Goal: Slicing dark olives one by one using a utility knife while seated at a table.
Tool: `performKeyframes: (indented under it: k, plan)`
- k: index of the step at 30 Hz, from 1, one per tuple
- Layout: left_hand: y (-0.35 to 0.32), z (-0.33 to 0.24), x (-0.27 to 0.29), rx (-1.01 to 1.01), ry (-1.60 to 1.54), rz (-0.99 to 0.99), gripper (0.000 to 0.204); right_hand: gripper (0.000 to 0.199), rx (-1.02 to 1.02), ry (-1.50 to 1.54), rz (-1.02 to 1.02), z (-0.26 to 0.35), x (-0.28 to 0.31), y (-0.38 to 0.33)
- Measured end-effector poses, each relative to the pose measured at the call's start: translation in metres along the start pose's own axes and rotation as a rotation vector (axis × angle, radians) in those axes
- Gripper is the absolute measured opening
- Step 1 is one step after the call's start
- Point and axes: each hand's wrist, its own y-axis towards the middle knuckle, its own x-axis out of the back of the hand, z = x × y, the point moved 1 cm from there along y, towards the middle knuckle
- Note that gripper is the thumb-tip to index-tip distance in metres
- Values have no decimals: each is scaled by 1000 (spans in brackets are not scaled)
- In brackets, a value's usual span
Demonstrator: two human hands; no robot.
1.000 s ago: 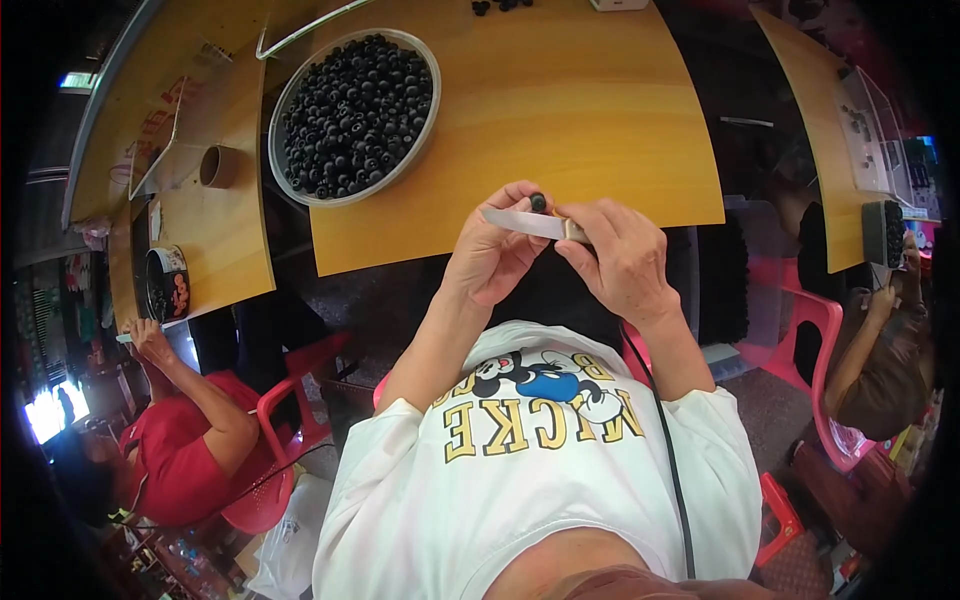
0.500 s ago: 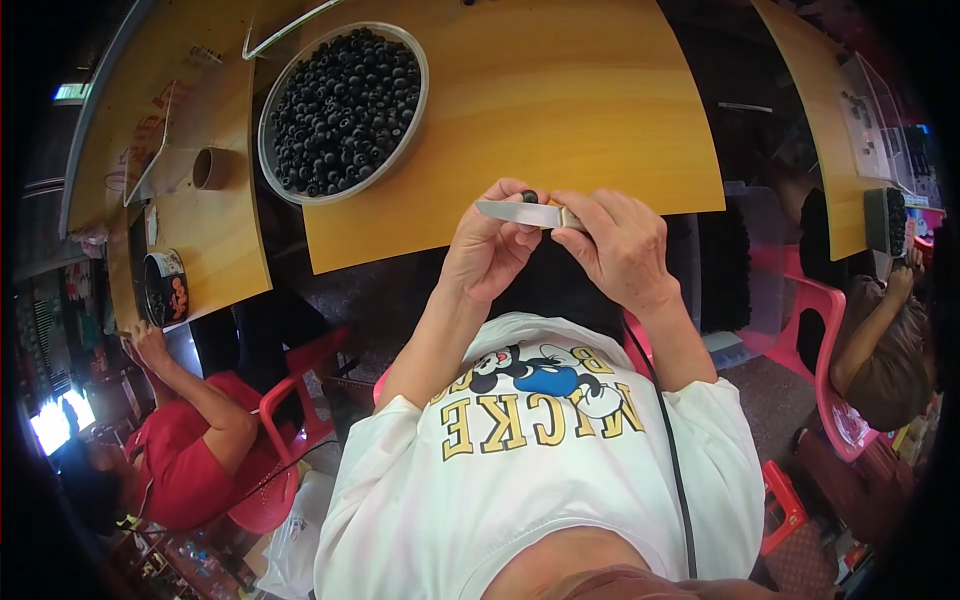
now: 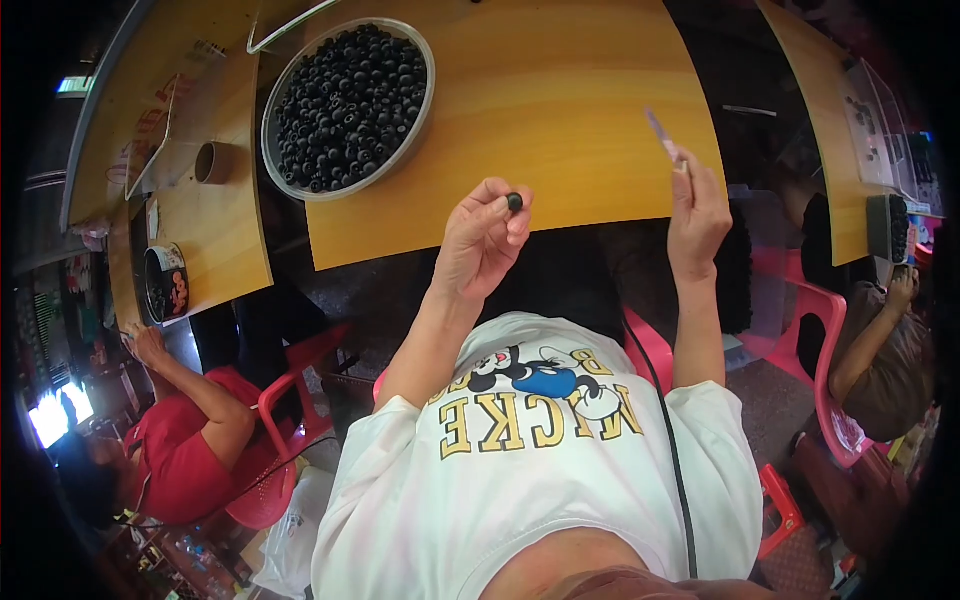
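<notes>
My left hand (image 3: 482,238) pinches a small black round fruit (image 3: 515,202) between thumb and fingertips, just off the table's near edge. Raised over the table's right side, my right hand (image 3: 696,215) is closed around a knife (image 3: 660,133). Its blade points up and to the left, smeared by motion; the handle is mostly hidden in the fingers. A wide gap lies between the two hands. At the far left of the table stands a clear round tub (image 3: 428,110), heaped with many similar black round fruits (image 3: 350,110).
The yellow wooden table (image 3: 560,110) spans in front of me. On the left table sit a brown cup (image 3: 213,163) and a dark printed tin (image 3: 167,283). A person in red (image 3: 200,450) works there; another person (image 3: 880,350) sits at the right table. Pink chairs (image 3: 820,350) stand around.
My right hand has swung away to the right and up, carrying the knife off the fruit. The left hand stays nearly in place, still pinching the fruit.
</notes>
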Motion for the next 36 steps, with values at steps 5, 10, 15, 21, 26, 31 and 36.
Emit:
performKeyframes:
  k: [5, 10, 15, 21, 26, 31, 36]
  plan:
    - [2, 1, -2, 71, -143, -67, 17, 26, -153, 87, 139, 2, -10, -10]
    - [-5, 1, -4, 108, -124, 0, 18, 27, -125, 88, 156, 0, -27, -14]
    - [-8, -19, -10, 114, 11, 143, 14, 28, -123, 129, 122, -5, -26, -15]
    - [10, -108, -44, -146, 666, -71, 13, 30, -90, 84, 167, -2, -26, -17]
    - [56, -166, -50, -163, 1484, -286, 21, 30, -50, 48, 131, -1, -26, -18]
    - [86, -163, -62, -119, 2305, -605, 31, 27, 28, 29, 62, 0, -28, -16]
    - [96, -165, -56, 69, 2400, -616, 31, 30, 15, 33, 105, 0, -27, -17]
